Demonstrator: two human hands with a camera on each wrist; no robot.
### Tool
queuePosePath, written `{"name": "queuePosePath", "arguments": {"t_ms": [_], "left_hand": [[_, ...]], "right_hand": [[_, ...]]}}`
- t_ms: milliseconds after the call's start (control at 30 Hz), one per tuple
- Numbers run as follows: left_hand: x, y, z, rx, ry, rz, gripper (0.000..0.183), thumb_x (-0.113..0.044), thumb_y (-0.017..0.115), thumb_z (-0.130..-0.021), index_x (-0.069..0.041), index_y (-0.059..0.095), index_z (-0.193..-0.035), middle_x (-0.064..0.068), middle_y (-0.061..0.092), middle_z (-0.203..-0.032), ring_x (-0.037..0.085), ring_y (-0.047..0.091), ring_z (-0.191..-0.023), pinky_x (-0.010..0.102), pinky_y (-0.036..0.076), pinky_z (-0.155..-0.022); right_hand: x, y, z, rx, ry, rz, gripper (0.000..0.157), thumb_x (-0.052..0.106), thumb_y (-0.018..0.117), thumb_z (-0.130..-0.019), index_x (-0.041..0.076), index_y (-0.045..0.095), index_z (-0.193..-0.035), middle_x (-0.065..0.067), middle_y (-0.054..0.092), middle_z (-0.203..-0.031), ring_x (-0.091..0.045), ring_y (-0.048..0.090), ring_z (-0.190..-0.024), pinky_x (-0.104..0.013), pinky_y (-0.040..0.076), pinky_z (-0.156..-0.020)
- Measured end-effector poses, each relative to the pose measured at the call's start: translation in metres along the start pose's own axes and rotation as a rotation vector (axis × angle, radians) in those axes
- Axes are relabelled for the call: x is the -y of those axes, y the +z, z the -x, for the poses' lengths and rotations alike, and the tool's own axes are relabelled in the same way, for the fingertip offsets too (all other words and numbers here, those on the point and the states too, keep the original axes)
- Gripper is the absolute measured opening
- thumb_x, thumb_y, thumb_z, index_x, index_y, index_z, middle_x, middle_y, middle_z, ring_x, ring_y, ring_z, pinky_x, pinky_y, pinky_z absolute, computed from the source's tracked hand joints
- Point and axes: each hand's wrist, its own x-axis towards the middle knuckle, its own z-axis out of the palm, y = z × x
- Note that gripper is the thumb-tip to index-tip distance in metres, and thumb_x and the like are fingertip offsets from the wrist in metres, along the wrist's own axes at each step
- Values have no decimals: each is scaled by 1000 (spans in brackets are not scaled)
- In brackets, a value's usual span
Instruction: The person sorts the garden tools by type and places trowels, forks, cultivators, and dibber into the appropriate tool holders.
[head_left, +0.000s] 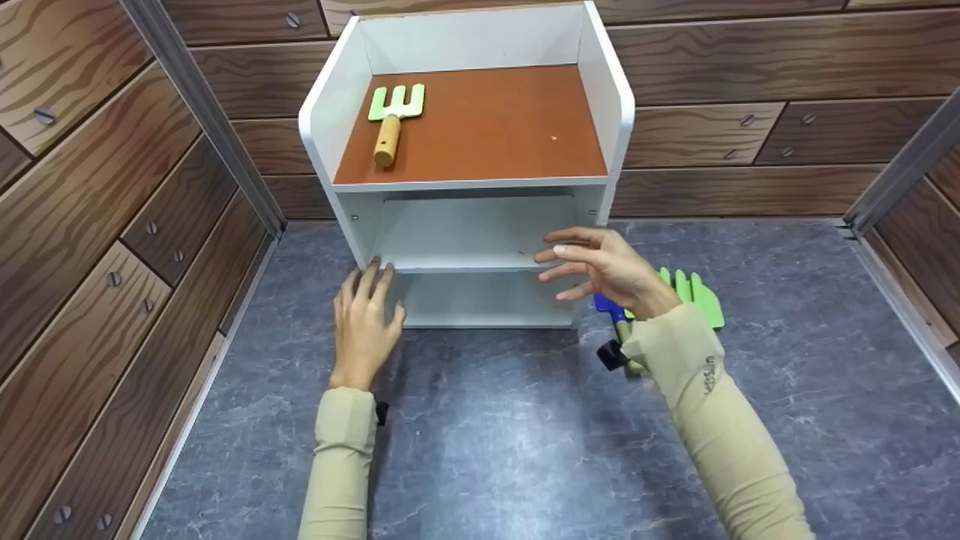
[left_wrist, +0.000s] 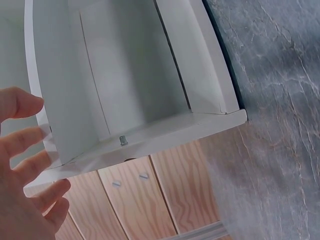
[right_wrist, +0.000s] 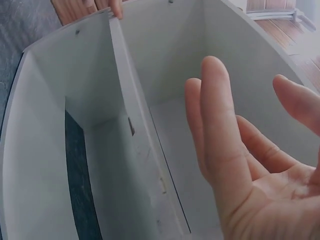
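While the left hand (head_left: 364, 322) rests its spread fingertips against the near edge of a white shelf unit (head_left: 341, 101), the right hand (head_left: 611, 270) hangs loosely spread, pinching nothing, by the right end of the middle shelf (head_left: 465, 268); I can't tell whether a finger brushes it. The unit stands upright just ahead of and between the two hands. I'd take the step in hand to be setting the hands about it, the left one steadying; a firm hold would call for the right fingers to come in and close on an edge.

Close to the left fingers, the boards look smooth and painted, with thin dark seams and a small metal fitting (left_wrist: 123, 141). Above and beyond both hands, the side walls curve at their front corners around a flat brown top board (head_left: 487, 120). On its left part lies a toy fork (head_left: 388, 135), with blunt green prongs and a rounded yellow handle. Behind the right wrist, partly hidden, a blue tool (head_left: 609, 306) and a green pronged tool (head_left: 703, 300) lie on the glossy, grey-veined floor (head_left: 480, 450). Farther out, wood-grained planks (head_left: 750, 64) wall everything in.
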Motion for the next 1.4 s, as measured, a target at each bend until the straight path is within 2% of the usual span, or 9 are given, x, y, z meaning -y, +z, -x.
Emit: {"name": "queuePosePath", "arguments": {"t_ms": [433,700,900,1233,1400], "left_hand": [[1,0,0,-3,-2,3,53,-8,74,-87,0,61,-138,19,52,-147,48,45,-130,64,36,-106],[1,1,0,-12,0,3,53,-6,74,-87,0,61,-138,19,52,-146,47,45,-130,64,36,-106],[0,0,0,-1,-8,-4,52,-7,72,-89,-1,60,-139,19,51,-147,48,45,-130,65,37,-106],[1,0,0,4,-13,-8,51,-8,72,-89,-1,60,-139,18,51,-147,48,46,-130,65,37,-105],[0,0,0,1,-13,1,51,-8,72,-89,-1,60,-138,18,51,-147,47,45,-130,64,37,-106]], "right_hand": [[-19,-17,7,-1,53,-19,54,15,55,-105,-9,38,-150,-13,69,-120,-25,72,-96,-37,62,-67],[-25,-25,11,24,36,-18,53,16,54,-106,-10,38,-149,-13,69,-121,-25,72,-96,-39,62,-69],[-28,-31,14,9,37,-28,52,15,54,-106,-11,39,-148,-13,68,-121,-26,72,-96,-37,62,-68],[-36,-43,19,-11,30,-90,43,12,54,-105,-12,48,-141,-16,70,-116,-27,73,-92,-37,62,-67],[-39,-47,20,-19,41,-95,32,12,55,-105,-6,60,-131,-16,71,-115,-28,73,-92,-38,62,-67]]}}
